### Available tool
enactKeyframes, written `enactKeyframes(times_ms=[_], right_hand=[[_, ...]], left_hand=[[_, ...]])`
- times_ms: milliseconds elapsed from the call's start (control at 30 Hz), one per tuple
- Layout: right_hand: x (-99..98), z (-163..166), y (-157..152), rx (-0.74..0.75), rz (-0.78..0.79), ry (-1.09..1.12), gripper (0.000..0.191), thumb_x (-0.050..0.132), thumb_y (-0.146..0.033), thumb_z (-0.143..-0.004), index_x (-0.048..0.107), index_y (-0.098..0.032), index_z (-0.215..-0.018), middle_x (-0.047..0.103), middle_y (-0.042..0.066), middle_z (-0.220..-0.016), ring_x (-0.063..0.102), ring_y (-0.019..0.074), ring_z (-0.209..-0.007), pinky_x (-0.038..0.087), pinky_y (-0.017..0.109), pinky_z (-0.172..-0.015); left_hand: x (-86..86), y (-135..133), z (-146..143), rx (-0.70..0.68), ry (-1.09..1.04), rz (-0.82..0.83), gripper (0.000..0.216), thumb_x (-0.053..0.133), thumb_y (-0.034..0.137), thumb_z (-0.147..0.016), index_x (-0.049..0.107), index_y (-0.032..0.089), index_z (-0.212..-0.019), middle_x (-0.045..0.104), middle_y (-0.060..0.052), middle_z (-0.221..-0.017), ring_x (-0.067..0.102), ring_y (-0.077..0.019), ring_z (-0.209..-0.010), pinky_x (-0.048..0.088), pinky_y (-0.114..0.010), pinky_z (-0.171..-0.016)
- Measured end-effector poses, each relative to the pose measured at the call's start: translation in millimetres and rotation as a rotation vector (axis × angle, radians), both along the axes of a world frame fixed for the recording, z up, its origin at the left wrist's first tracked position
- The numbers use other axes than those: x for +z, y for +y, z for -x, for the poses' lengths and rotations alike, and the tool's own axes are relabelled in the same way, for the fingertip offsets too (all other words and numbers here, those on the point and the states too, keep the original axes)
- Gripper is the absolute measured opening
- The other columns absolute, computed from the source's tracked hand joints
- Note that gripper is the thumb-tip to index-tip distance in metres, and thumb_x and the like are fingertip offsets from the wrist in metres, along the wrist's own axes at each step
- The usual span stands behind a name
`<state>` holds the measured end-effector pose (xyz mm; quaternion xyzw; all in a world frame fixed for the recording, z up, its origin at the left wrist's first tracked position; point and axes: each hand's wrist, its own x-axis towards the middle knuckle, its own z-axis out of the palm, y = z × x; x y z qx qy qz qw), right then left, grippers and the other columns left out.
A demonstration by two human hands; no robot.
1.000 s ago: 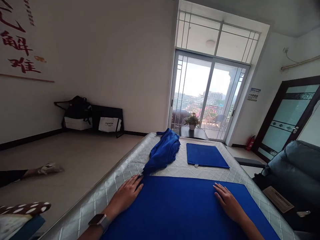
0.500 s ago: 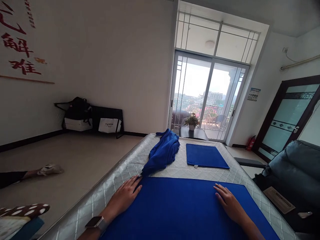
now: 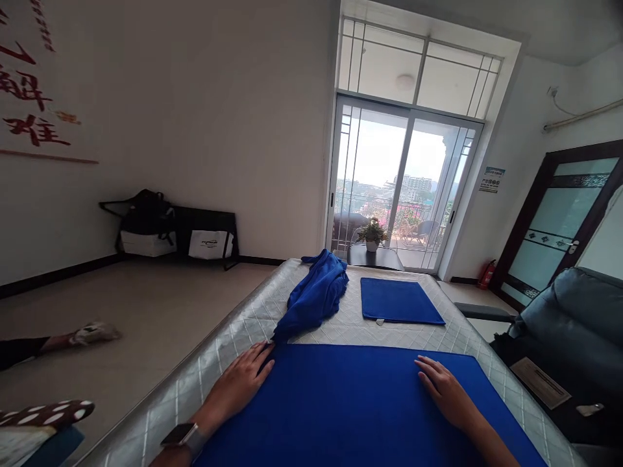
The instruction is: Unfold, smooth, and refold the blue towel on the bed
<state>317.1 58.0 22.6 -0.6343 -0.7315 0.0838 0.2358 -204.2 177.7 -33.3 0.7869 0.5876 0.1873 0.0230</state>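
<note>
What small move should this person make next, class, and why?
Probably reach the left hand forward to the crumpled blue fabric: it is bunched, and its near end lies close to that hand. Meanwhile the large, flat blue rectangular cloth, where the right hand rests, already looks smooth.

Potted plant (image 3: 372,235) before glass doors (image 3: 402,172)

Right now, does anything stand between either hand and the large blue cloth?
Nothing visible: left hand and right hand both appear to touch the large blue cloth. The crumpled cloth lies by its far left corner, not between.
</note>
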Motion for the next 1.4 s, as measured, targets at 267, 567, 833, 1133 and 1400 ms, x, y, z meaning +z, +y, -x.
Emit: enactKeyframes(times_ms=[267, 567, 833, 1133, 1400], right_hand=[[3.8, 2, -1, 0.010, 0.045, -0.016, 0.057, 0.032, -0.060, -0.098, 0.058, -0.027, -0.136, 0.054, 0.005, -0.145, 0.046, 0.0256, -0.136, 0.029, 0.049, -0.119], [2.8, 1, -1, 0.010, 0.048, -0.006, 0.056, 0.033, -0.061, -0.098, 0.057, -0.028, -0.137, 0.056, 0.004, -0.143, 0.047, 0.0245, -0.135, 0.031, 0.046, -0.118], [-0.7, -4, 1, 0.011, 0.063, 0.008, 0.055, 0.034, -0.061, -0.097, 0.057, -0.030, -0.137, 0.055, 0.002, -0.145, 0.047, 0.0244, -0.135, 0.033, 0.046, -0.118], [-2.3, -2, 1, 0.019, 0.044, 0.002, 0.055, 0.034, -0.061, -0.097, 0.058, -0.029, -0.136, 0.052, 0.002, -0.147, 0.041, 0.0242, -0.140, 0.029, 0.044, -0.120], [-12.4, -7, 3, -0.044, 0.111, -0.102, 0.064, 0.030, -0.065, -0.096, 0.045, -0.027, -0.146, 0.041, 0.004, -0.155, 0.028, 0.0249, -0.146, 0.020, 0.047, -0.122]], left_hand=[[5.8, -2, -3, 0.021, 0.020, 0.016, 0.061, 0.028, 0.052, -0.098, 0.045, 0.020, -0.146, 0.043, -0.009, -0.154, 0.039, -0.0271, -0.142, 0.030, -0.049, -0.118], [7.2, -3, -4, 0.015, 0.034, 0.026, 0.060, 0.030, 0.051, -0.098, 0.045, 0.020, -0.146, 0.042, -0.009, -0.155, 0.037, -0.0272, -0.143, 0.029, -0.048, -0.118], [10.4, -6, -4, 0.020, 0.013, 0.039, 0.061, 0.029, 0.053, -0.098, 0.043, 0.021, -0.148, 0.040, -0.007, -0.156, 0.037, -0.0268, -0.143, 0.029, -0.048, -0.118], [5.1, -2, -3, 0.024, 0.005, 0.022, 0.061, 0.028, 0.054, -0.097, 0.046, 0.022, -0.146, 0.043, -0.008, -0.154, 0.036, -0.0263, -0.143, 0.029, -0.048, -0.118], [9.9, -5, -4, -0.001, 0.008, -0.002, 0.061, 0.029, 0.053, -0.098, 0.046, 0.020, -0.146, 0.043, -0.009, -0.154, 0.038, -0.0278, -0.142, 0.030, -0.049, -0.118]])
